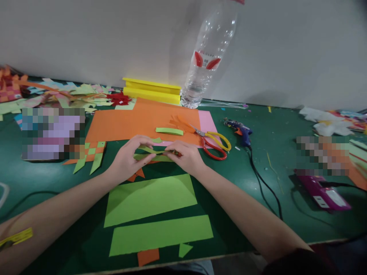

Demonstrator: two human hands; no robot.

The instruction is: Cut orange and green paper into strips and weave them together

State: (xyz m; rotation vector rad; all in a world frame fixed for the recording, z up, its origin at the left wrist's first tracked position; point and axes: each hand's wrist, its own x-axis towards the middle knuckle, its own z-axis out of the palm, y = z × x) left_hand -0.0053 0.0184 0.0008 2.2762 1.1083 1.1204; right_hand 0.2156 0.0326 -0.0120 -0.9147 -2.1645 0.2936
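Observation:
Both my hands meet over the green table (pixel 258 214), pinching a narrow green paper strip (pixel 153 151) between them. My left hand (pixel 129 156) grips its left part with curled fingers. My right hand (pixel 186 156) pinches the right end, where a small red-orange bit shows. A second green strip (pixel 153 157) lies just under the hands. Two larger green paper pieces (pixel 150 198) (pixel 162 233) lie in front of me, close to the table's near edge.
An orange sheet (pixel 123 122) with a short green strip (pixel 169 131) lies behind my hands. Red-and-yellow scissors (pixel 213 143), a blue glue gun (pixel 241 130) with black cord, a plastic bottle (pixel 208 53), yellow folded paper (pixel 151 91), a woven orange-green piece (pixel 91 152) and a magenta power strip (pixel 322 193) surround them.

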